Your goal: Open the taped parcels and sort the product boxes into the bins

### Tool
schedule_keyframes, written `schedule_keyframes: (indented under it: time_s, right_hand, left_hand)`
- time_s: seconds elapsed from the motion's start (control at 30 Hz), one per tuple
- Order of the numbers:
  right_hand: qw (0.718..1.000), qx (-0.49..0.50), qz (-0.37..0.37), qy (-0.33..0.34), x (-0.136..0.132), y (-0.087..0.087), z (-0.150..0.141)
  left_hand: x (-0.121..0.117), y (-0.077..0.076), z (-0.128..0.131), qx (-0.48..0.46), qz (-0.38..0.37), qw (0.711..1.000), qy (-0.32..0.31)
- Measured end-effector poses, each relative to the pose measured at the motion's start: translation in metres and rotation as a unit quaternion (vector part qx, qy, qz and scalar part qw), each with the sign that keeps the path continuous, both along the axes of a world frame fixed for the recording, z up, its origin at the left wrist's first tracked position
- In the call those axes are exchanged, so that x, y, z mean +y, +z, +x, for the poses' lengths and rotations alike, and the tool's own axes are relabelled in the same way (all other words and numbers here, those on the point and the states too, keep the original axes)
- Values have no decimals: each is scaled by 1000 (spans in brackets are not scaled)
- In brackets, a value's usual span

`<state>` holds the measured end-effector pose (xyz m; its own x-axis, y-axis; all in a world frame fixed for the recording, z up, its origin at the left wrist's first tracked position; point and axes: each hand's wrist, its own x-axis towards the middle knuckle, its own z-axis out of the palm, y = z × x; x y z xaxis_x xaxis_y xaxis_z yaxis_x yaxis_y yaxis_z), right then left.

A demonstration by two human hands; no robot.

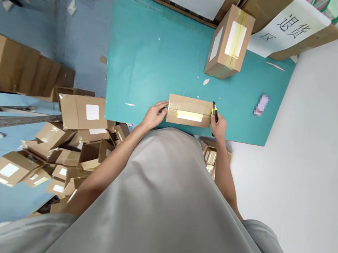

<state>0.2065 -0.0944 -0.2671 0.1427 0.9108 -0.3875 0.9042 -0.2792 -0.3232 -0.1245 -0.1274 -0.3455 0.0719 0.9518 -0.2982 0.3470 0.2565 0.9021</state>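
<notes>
A small taped cardboard box (189, 109) lies flat near the front edge of the teal table (151, 60). My left hand (155, 115) rests against the box's left end, fingers curled on its corner. My right hand (218, 126) is closed round a yellow and black utility knife (215, 111), whose tip sits at the box's right end, level with the tape seam. A second, taller taped box (229, 42) stands further back on the table, to the right.
Large open cartons (288, 22) with paper signs stand along the table's far edge. A heap of small cardboard boxes (64, 147) covers the blue floor on the left. More boxes (211, 155) sit under the table by my right arm. White floor stretches right.
</notes>
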Motion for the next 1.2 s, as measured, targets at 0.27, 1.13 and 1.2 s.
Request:
schedule_keyframes:
  time_s: [0.27, 1.13, 1.2]
  right_hand:
    - [985, 15, 32, 169, 21, 45, -31]
    - [852, -157, -119, 485, 42, 65, -134]
    - [847, -161, -117, 494, 43, 65, -138]
  left_hand:
    - [2, 2, -1, -33, 31, 999, -5]
    - [-3, -19, -2, -87, 16, 996, -8]
    - [-3, -18, -2, -82, 13, 996, -9]
